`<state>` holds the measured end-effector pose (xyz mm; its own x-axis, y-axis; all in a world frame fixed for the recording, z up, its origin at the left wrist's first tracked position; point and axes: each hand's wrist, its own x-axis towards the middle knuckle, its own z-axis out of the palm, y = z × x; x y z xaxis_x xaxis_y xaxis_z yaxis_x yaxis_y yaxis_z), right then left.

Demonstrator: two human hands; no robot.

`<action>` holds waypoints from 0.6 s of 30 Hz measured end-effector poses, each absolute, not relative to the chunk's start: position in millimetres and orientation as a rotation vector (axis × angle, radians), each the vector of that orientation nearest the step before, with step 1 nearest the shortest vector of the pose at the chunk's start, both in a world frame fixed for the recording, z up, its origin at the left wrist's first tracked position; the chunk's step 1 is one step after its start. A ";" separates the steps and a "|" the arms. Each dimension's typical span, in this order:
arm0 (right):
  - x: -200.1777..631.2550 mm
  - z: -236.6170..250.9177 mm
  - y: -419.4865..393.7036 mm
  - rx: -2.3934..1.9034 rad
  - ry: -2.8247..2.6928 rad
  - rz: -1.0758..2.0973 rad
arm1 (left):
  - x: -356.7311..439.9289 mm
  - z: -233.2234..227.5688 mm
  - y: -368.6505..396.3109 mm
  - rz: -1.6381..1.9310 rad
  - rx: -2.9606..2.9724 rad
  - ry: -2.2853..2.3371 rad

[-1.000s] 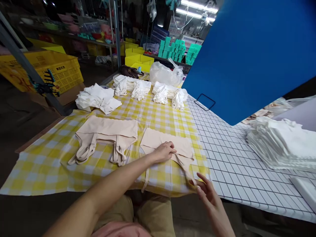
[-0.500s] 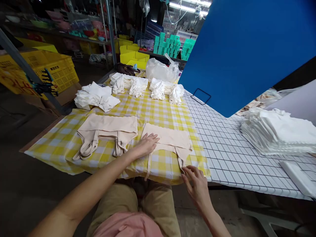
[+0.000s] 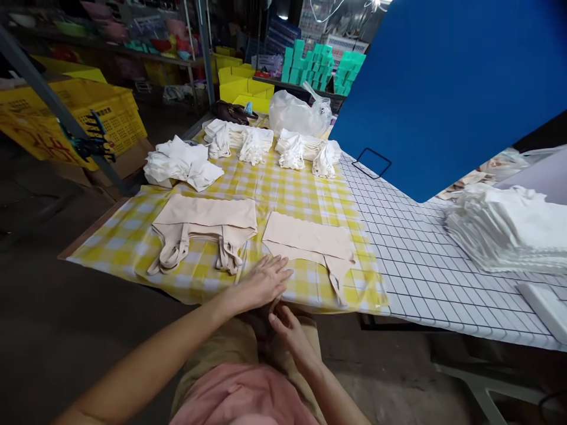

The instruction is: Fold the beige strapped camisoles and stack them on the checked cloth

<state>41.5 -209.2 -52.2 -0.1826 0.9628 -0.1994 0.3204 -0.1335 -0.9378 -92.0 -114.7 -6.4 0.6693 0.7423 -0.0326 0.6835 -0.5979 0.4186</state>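
The beige garment [image 3: 308, 236] is laid flat on checked cloth [image 3: 305, 190]. The left hand [image 3: 264, 282] is spread by the garment's lower edge; whether anything is pinched by the right hand [image 3: 291, 332] cannot be told. Light, limp handling is expected; straps [image 3: 337, 285] are best gripped.

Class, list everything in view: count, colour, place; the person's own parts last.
checked cloth: 1, yellow and white, centre
garment: 1, beige, cloth's near right
garment stack: 1, beige, left of it
bundles: 2, white, cloth's far end
heap: 1, white, left of bundles
plastic bag: 1, whitish, behind bundles
grid cloth: 1, black and white, right
pile: 1, white, on grid cloth
panel: 1, blue, upper right
crates: several, yellow, left, background
blocks: many, teal, background
shelf clutter: uncountable, mixed, upper left
top: 1, pink, bottom
left hand: 1, bare, garment's lower left
right hand: 1, bare, cloth's near edge
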 end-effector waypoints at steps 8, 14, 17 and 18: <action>62.1 -15.5 -238.2 -1.591 -1.401 1.269 | -99.7 -17.2 -118.5 0.219 2.474 1.078; 78.9 27.6 -234.0 -1.401 -1.391 1.471 | -101.8 -13.9 -120.9 0.224 2.520 1.049; 81.9 45.2 -216.7 -1.229 -1.255 1.686 | -103.3 -10.5 -120.9 0.217 2.507 1.017; 83.2 50.1 -209.4 -1.196 -1.231 1.705 | -103.6 -9.9 -120.7 0.213 2.498 1.013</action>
<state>83.2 -209.4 50.1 -0.3223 0.9064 -0.2732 -0.0257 -0.2968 -0.9546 -103.6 -120.7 -9.9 0.7206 0.6931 -0.0196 0.6263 -0.6384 0.4474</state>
